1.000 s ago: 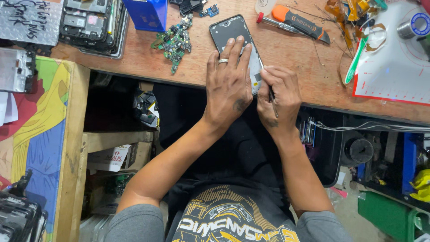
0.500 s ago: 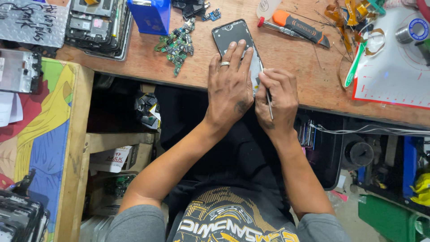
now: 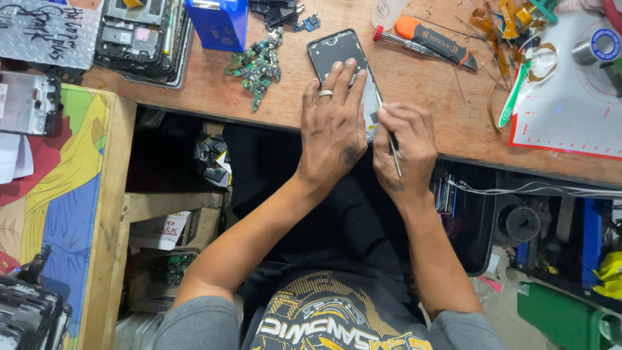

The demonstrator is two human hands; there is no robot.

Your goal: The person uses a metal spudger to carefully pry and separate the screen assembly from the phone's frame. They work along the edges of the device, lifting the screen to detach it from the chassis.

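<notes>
A dark phone is laid flat on the wooden table, near its front edge, and it is pinned there by the left hand, whose fingers are spread flat and pressed down over the phone's lower half; a ring is worn on one of them. Just right of the phone, the right hand is closed in a pinch around a thin metal tool, the tip of which is set at the phone's right edge. The step in hand is judged to be fine work along that edge, probably prying or picking at the seam. For the next move, steady downward pressure from the left hand and a small, controlled motion of the tip would be called for, so that a slip is avoided. Beyond the phone an orange-handled screwdriver is lying; to the phone's left, green circuit boards are scattered.
</notes>
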